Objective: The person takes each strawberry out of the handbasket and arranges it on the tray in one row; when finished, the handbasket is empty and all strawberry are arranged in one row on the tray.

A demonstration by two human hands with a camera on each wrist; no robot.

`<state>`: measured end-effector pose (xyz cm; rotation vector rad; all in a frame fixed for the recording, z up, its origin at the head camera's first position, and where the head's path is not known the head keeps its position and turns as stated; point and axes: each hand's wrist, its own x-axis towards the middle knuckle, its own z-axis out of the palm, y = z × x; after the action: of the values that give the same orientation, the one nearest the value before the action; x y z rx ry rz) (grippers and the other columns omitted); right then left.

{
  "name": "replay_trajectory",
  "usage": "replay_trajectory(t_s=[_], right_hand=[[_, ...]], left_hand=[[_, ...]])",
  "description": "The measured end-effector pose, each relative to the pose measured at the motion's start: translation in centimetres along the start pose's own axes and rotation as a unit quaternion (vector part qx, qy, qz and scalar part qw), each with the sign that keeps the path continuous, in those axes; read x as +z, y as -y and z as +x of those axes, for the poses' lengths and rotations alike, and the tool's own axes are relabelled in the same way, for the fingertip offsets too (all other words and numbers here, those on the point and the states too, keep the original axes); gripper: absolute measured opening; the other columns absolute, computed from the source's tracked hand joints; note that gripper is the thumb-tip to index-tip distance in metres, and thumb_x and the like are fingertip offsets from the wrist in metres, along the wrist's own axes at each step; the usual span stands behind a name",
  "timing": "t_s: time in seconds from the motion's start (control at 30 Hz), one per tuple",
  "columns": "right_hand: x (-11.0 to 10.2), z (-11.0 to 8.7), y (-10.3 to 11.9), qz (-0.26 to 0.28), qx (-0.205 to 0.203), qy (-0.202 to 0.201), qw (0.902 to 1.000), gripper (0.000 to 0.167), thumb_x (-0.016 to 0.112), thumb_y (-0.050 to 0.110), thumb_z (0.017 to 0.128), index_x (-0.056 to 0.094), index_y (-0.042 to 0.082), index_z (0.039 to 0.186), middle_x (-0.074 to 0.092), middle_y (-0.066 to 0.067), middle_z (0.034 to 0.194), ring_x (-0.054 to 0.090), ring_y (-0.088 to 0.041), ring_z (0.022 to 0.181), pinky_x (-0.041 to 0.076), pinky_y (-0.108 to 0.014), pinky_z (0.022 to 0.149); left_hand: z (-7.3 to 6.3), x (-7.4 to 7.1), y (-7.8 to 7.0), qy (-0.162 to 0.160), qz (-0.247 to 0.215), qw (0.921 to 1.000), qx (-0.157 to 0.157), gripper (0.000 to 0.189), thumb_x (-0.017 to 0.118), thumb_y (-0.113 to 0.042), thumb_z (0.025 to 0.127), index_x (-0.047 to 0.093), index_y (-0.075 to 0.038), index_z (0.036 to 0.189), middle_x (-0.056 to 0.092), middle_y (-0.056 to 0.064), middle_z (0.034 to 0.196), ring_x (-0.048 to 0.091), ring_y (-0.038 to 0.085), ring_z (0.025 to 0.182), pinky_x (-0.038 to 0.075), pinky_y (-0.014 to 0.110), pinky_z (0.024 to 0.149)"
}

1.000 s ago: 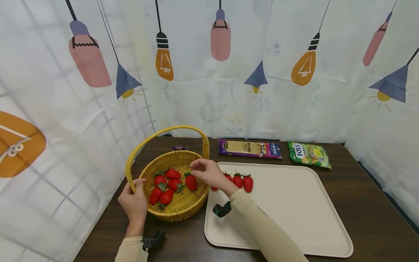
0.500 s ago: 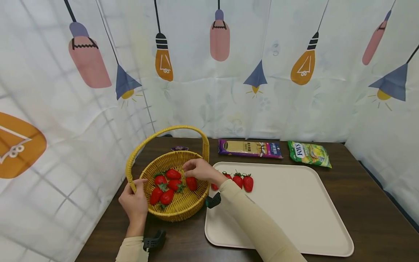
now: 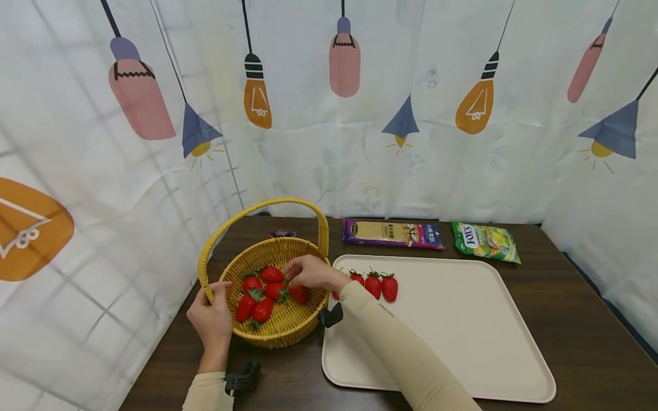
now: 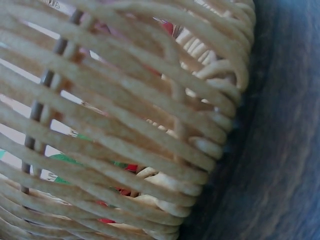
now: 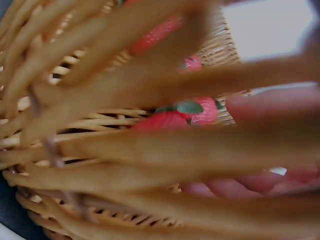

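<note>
A yellow woven basket with a tall handle stands at the left of the table. Several red strawberries lie inside it. My left hand grips the basket's left side, at the foot of the handle. My right hand reaches over the right rim, its fingers bent down and pinching the rightmost strawberry, whose leafy top they hide. In the right wrist view, the weave partly covers the fingers and the strawberries. The left wrist view holds mostly the basket's wall.
A pale tray lies right of the basket, with several strawberries at its upper left, partly behind the right arm. Behind it are a purple spaghetti pack and a green candy bag. A small purple wrapper sits behind the basket.
My right hand has moved left and down into the basket, onto the rightmost strawberry, which has shifted and turned slightly. The left hand and basket have stayed in place.
</note>
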<state>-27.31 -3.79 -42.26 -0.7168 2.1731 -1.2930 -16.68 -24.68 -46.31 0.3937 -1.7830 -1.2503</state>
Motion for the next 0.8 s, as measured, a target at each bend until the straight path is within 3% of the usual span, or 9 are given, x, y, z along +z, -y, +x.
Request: replay_trajectory(t_s=[0.17, 0.43, 0.6, 0.8], right_hand=[[0.6, 0.2, -0.2, -0.046, -0.001, 0.013, 0.9989, 0.028, 0.071, 0.0, 0.084, 0.07, 0.005, 0.112, 0.068, -0.009, 0.112, 0.062, -0.014, 0.1, 0.052, -0.029, 0.081], [1.0, 0.2, 0.1, -0.137, 0.025, -0.012, 0.9902, 0.032, 0.077, 0.008, 0.081, 0.068, 0.012, 0.112, 0.064, -0.002, 0.117, 0.057, -0.014, 0.097, 0.048, -0.027, 0.08], [1.2, 0.2, 0.1, -0.175, 0.023, 0.006, 0.9844, 0.026, 0.078, 0.01, 0.082, 0.072, 0.012, 0.107, 0.067, 0.001, 0.11, 0.058, -0.013, 0.1, 0.048, -0.027, 0.086], [1.3, 0.4, -0.3, -0.164, -0.011, 0.058, 0.9848, 0.024, 0.077, 0.007, 0.081, 0.074, 0.014, 0.104, 0.066, 0.008, 0.105, 0.055, -0.008, 0.095, 0.047, -0.024, 0.084]], left_hand=[[0.0, -0.1, 0.1, -0.003, 0.002, 1.0, -0.001, 0.032, 0.056, -0.025, 0.099, 0.077, -0.005, 0.084, 0.053, 0.002, 0.056, 0.034, 0.008, 0.043, 0.03, 0.021, 0.045], [0.0, 0.0, 0.0, -0.003, 0.006, 1.0, 0.003, 0.033, 0.056, -0.025, 0.099, 0.077, -0.005, 0.084, 0.05, -0.001, 0.054, 0.033, 0.008, 0.043, 0.029, 0.022, 0.045], [0.0, -0.1, 0.1, 0.003, 0.001, 1.0, 0.001, 0.032, 0.055, -0.024, 0.099, 0.078, -0.005, 0.086, 0.051, -0.008, 0.055, 0.035, 0.009, 0.045, 0.03, 0.022, 0.046], [0.0, -0.1, 0.0, 0.0, 0.002, 1.0, 0.004, 0.031, 0.055, -0.02, 0.099, 0.077, -0.003, 0.087, 0.054, -0.023, 0.06, 0.038, 0.006, 0.048, 0.031, 0.02, 0.048]])
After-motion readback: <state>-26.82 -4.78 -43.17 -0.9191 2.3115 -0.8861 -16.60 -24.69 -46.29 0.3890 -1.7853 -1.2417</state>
